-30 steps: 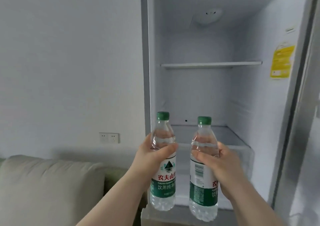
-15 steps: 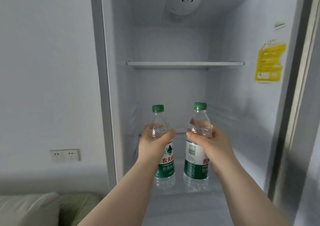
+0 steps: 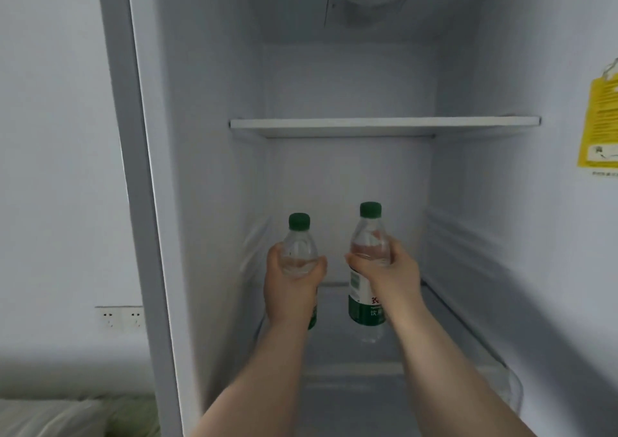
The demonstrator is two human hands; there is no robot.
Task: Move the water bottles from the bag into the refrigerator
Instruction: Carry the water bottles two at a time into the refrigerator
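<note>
Inside the open white refrigerator (image 3: 214, 202), below its white shelf (image 3: 384, 123), two clear plastic water bottles with green caps and green labels stand upright side by side, apart. The left bottle (image 3: 298, 246) is gripped by the left hand (image 3: 291, 289), fingers and thumb curled round its shoulder. The right bottle (image 3: 369, 236) is gripped likewise by the right hand (image 3: 391, 276). Both forearms extend forward into the compartment. Whether the bottle bases touch the compartment floor cannot be told. A yellow sticker (image 3: 600, 125) is on the right inner wall. A white wall socket (image 3: 122, 316) sits left of the cabinet.
</note>
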